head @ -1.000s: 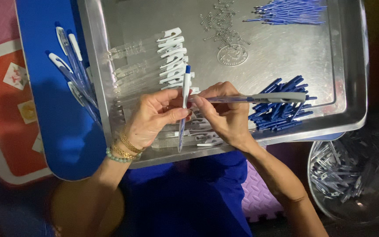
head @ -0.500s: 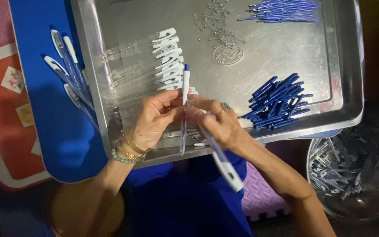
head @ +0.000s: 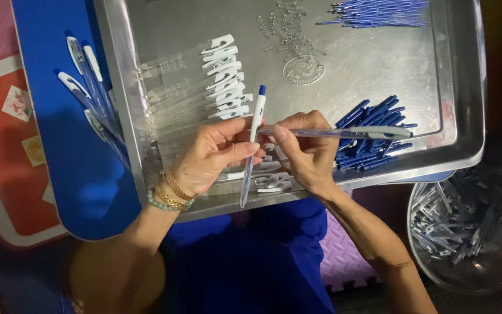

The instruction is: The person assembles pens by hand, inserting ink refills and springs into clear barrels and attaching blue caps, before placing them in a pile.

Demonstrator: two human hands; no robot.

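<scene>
My left hand (head: 213, 154) pinches an assembled pen (head: 252, 142) with a white grip and a blue cap end; the pen stands nearly upright over the steel tray (head: 117, 87). My right hand (head: 306, 151) holds a clear pen barrel (head: 344, 132) lying level and pointing right, its near end close to the upright pen. Just beyond my right hand lies a pile of blue pen parts (head: 373, 131). Beyond my left hand is a row of clear barrels with white clips (head: 222, 75).
Small metal springs (head: 286, 23) and thin blue refills (head: 379, 11) lie at the tray's far side. Finished pens (head: 85, 87) rest on a blue board (head: 59, 174) to the left. A clear bowl (head: 469, 229) of clear pen parts sits at the lower right.
My right hand swung down toward my lap with a clear barrel half a second ago and has come back up, now holding a barrel level beside the upright pen. My left hand stayed.
</scene>
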